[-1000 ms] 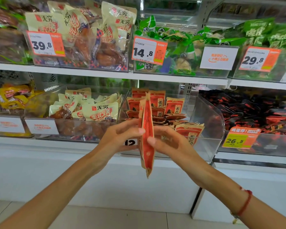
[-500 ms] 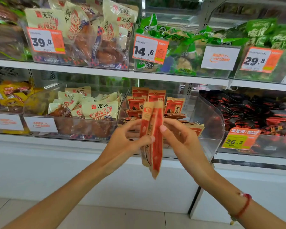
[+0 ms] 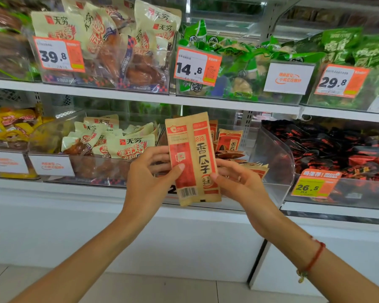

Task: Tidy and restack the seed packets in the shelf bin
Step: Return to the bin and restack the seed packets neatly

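The left hand (image 3: 150, 178) and the right hand (image 3: 239, 182) are holding a small stack of seed packets (image 3: 193, 158) upright, just in front of the clear shelf bin (image 3: 276, 156) — fingers of both hands are clamped on the stack's sides. The job is looking partly done: more packets (image 3: 230, 141) are standing or lying loose inside the bin, and the held stack is not yet back in. The bin is sitting on a white shop shelf (image 3: 79, 191), with snack bins beside it and above it.
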Motion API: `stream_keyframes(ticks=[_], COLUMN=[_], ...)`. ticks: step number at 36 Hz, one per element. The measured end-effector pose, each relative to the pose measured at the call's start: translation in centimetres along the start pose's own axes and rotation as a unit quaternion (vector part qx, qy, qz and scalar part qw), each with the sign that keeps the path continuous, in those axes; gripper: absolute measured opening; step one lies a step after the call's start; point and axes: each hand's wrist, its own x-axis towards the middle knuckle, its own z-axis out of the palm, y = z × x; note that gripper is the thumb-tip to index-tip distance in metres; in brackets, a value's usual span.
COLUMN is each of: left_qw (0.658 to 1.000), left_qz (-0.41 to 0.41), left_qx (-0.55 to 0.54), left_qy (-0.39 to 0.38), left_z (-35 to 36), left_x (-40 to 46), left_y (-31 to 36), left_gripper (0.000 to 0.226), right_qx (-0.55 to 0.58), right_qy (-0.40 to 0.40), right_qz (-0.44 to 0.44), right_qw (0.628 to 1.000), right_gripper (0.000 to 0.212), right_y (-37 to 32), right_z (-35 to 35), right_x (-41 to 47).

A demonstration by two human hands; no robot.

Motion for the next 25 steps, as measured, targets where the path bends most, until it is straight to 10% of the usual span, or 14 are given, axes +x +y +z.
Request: stream_keyframes(ticks=[12, 17, 25], left_qw=[0.999, 0.99, 0.952], left_qz=[-0.011, -0.088, -0.143], left_qx=[-0.043, -0.107, -0.238], left_qy=[0.004, -0.039, -0.127], left_z=[-0.2, 0.9, 1.2], left_x=[0.0, -0.9, -1.3], left_y=[0.1, 0.5, 1.6], left_gripper=[0.03, 0.043, 0.051], right_qx=[-0.038, -0.24, -0.421], right_qy=[0.043, 0.134, 0.158], right_qz=[-0.117, -0.354, -0.46], right_qw=[0.991, 0.894, 0.765], right_gripper=[0.027, 0.032, 0.028], right_y=[-0.5, -0.6, -0.1], right_z=[0.3, 0.7, 0.5], right_x=[-0.5, -0.8, -0.5])
